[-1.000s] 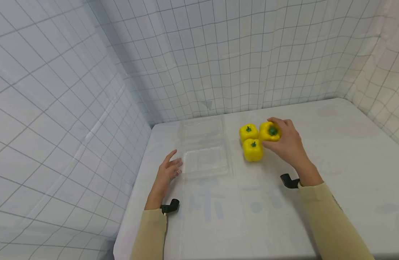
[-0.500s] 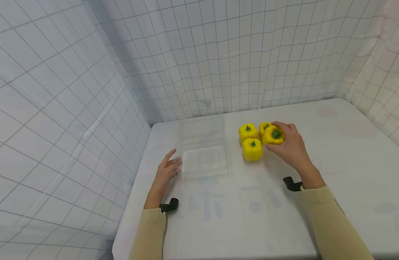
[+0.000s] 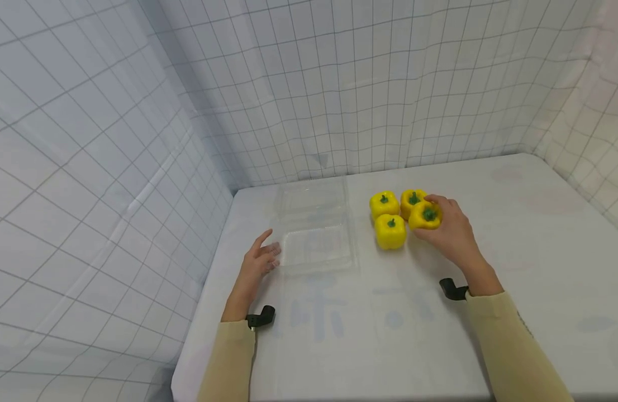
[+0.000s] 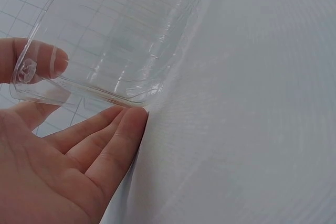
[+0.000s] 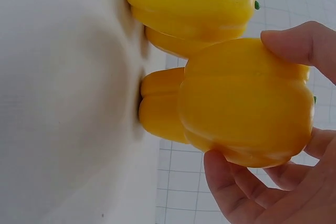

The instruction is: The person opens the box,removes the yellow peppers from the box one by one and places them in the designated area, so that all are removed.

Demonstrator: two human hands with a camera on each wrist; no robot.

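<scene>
My right hand (image 3: 455, 234) grips a yellow bell pepper (image 3: 424, 216) by its sides, with the green stem facing up. In the right wrist view that bell pepper (image 5: 244, 103) appears raised off the table, thumb on one side and fingers on the other. Just left of and behind it stand a front pepper (image 3: 390, 233), a back-left pepper (image 3: 384, 205) and a back-right pepper (image 3: 409, 207), partly hidden. My left hand (image 3: 256, 268) touches the left edge of a clear plastic clamshell container (image 3: 316, 251), fingers fairly straight. In the left wrist view, the thumb (image 4: 39, 60) shows through the container's rim (image 4: 58, 95).
The container's lid (image 3: 311, 198) lies opened out toward the back. A white cloth (image 3: 339, 357) with faint marks covers the table. Grid-patterned curtains (image 3: 299, 100) enclose its back and sides.
My right hand has moved slightly toward me and to the right with the gripped bell pepper, uncovering another pepper behind it. My left hand has stayed nearly still at the container.
</scene>
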